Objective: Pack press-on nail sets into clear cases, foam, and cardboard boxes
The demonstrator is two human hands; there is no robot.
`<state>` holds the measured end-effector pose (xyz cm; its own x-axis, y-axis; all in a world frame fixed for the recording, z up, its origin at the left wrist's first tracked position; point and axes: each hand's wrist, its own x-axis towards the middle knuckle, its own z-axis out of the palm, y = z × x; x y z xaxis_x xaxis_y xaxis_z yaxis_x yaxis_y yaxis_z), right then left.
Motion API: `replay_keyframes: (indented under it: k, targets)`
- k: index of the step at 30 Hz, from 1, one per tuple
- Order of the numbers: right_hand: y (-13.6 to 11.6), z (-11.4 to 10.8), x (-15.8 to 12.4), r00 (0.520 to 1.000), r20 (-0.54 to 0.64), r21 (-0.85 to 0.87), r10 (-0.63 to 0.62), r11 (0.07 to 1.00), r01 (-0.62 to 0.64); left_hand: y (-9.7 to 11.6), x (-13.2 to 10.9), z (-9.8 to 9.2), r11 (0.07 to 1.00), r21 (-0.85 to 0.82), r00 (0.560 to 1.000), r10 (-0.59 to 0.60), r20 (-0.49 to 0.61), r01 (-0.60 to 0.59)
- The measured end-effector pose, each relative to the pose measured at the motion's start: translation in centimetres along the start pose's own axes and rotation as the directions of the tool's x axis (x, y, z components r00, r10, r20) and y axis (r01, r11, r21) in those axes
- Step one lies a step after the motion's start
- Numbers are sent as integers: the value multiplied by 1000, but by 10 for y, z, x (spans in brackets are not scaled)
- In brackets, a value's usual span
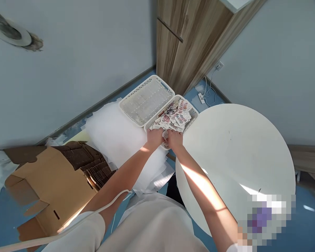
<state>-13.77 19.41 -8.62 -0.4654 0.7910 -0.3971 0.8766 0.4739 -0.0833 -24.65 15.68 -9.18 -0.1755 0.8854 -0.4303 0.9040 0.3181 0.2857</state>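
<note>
Below the wooden cabinet stands a white plastic basket (pixel 191 120) heaped with small printed cards or packets (pixel 180 118), white with red and dark pictures. My left hand (pixel 154 137) is at its near left end, fingers curled down among the cards by the rim. Close beside it, my right hand (pixel 175 139) bends over the near right side, its fingers also curled. A few cards show between the two hands. My own hands hide the fingertips, so what they grip cannot be made out. Against the basket's left side lies a second white basket (pixel 147 99) with bare bottom showing.
A thick stack of white sheets (pixel 115 129) lies under the baskets' left side. To the right is a round white table (pixel 233 150). Flattened cardboard boxes (pixel 57 178) lie at left. A wooden cabinet (pixel 189 45) and a power strip (pixel 201 98) with cables are behind.
</note>
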Motion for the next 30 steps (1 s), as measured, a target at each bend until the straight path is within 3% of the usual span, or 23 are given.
replay_keyframes:
  k: [11,16,19,21,23,25,27,30]
  targets:
    - [0,17,1,987,-135,53,87,995,-81,-3,7,12,997,25,997,71,14,-72]
    - [9,20,2,973,-220,299,68,954,1,-8,4,12,996,-29,995,88,-43,-89]
    - [13,16,-2,967,-250,507,54,858,83,-11,1,11,988,-124,989,78,-123,-94]
    - [13,10,-8,959,-277,620,61,773,130,-11,-2,11,960,-257,971,53,-232,-114]
    - [12,2,-17,940,-325,684,106,712,156,-7,-8,12,883,-443,935,-13,-353,-155]
    - [10,-7,-30,906,-387,707,174,687,170,2,-18,14,746,-639,907,-117,-403,-188]
    - [11,-14,-46,870,-443,701,215,688,187,16,-32,16,554,-810,919,-189,-345,-190]
    - [17,-21,-75,844,-497,628,199,755,192,43,-57,15,211,-967,975,-139,-175,-144]
